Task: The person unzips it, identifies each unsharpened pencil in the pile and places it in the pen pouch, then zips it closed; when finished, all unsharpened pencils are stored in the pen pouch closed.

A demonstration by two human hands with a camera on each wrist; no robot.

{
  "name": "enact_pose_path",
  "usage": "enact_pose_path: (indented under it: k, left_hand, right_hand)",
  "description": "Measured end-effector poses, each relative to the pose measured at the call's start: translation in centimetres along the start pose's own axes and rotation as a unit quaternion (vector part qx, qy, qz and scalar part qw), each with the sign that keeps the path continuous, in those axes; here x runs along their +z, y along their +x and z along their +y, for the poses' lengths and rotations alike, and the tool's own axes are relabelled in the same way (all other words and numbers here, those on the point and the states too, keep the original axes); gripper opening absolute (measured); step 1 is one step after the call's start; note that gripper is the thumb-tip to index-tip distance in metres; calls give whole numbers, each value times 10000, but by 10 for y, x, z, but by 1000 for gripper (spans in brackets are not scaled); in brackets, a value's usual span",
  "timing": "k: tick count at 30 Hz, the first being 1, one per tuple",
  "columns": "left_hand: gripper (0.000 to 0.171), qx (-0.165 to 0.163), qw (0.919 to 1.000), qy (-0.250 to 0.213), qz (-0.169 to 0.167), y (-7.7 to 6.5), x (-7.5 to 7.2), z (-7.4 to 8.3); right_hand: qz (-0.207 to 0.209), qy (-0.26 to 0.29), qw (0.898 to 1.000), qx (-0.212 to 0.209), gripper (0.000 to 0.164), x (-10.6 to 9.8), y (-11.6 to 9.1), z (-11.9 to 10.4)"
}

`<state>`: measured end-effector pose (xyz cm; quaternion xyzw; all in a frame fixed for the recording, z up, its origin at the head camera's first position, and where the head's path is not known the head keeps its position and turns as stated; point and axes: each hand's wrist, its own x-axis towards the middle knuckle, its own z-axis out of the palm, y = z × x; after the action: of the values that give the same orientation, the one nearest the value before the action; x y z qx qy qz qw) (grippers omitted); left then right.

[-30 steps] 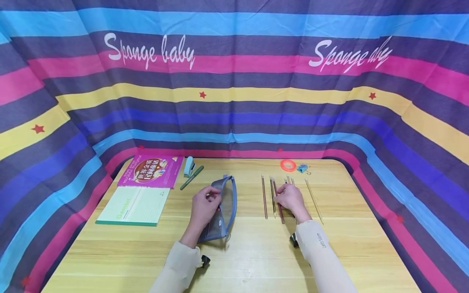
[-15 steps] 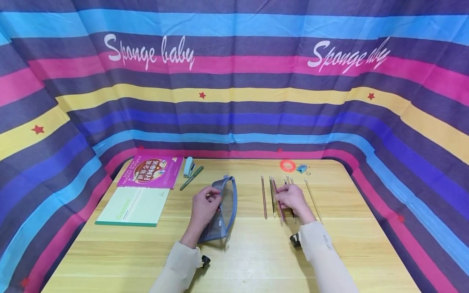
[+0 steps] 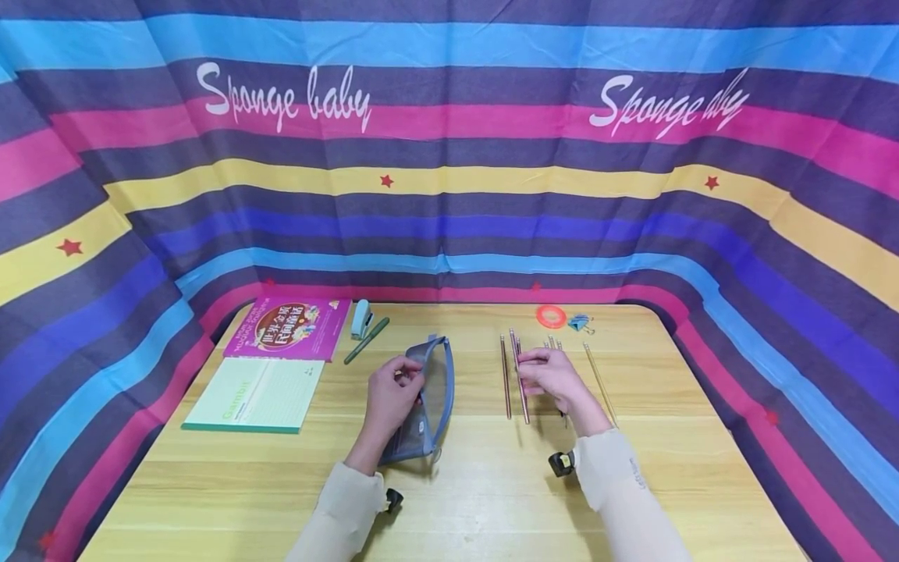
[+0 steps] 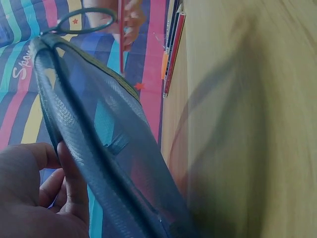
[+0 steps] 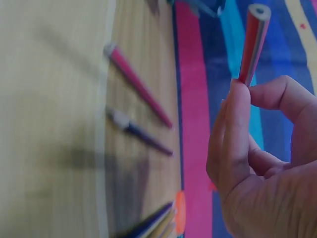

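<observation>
My left hand (image 3: pixel 393 394) pinches the side edge of a blue-grey mesh pencil case (image 4: pixel 126 148), whose zipped mouth gapes towards the right. Between thumb and fingers of my right hand (image 3: pixel 557 380) is a red striped pencil (image 5: pixel 253 47), lifted above the table, its flat end showing in the right wrist view. Beneath and beside that hand lie a dark red pencil (image 3: pixel 505 378) and a dark pencil (image 5: pixel 146 139). Several more pencils (image 3: pixel 551 343) are partly covered by the right hand, and a yellow pencil (image 3: pixel 600 382) lies to its right.
A purple book (image 3: pixel 330 332) and a pale green notebook (image 3: pixel 281 398) lie at the left, near a light blue stapler (image 3: pixel 361 318) and a green pen (image 3: pixel 367 340). At the back are an orange-red ring (image 3: pixel 551 316) and blue binder clips (image 3: pixel 579 322). Striped cloth (image 3: pixel 449 140) surrounds the table.
My right hand has picked the red pencil up from the table and moved it slightly left, over the dark pencil. My left hand and the pencil case have stayed in place.
</observation>
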<state>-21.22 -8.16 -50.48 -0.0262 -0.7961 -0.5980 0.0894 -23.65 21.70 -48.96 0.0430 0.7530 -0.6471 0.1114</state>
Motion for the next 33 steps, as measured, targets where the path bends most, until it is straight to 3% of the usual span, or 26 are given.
enact_pose_path:
  k: [8, 18, 33]
  left_hand:
    - [15, 20, 10000, -28, -28, 0, -1, 3]
    - [13, 134, 9999, -67, 24, -2, -1, 0]
    - [12, 132, 9998, -150, -62, -5, 7, 0]
  right_hand:
    - [-648, 198, 9977, -33, 42, 44, -15, -12]
    - [-1144, 393, 9927, -13, 38, 81, -13, -3]
    - [-986, 675, 9927, 167, 37, 112, -4, -2]
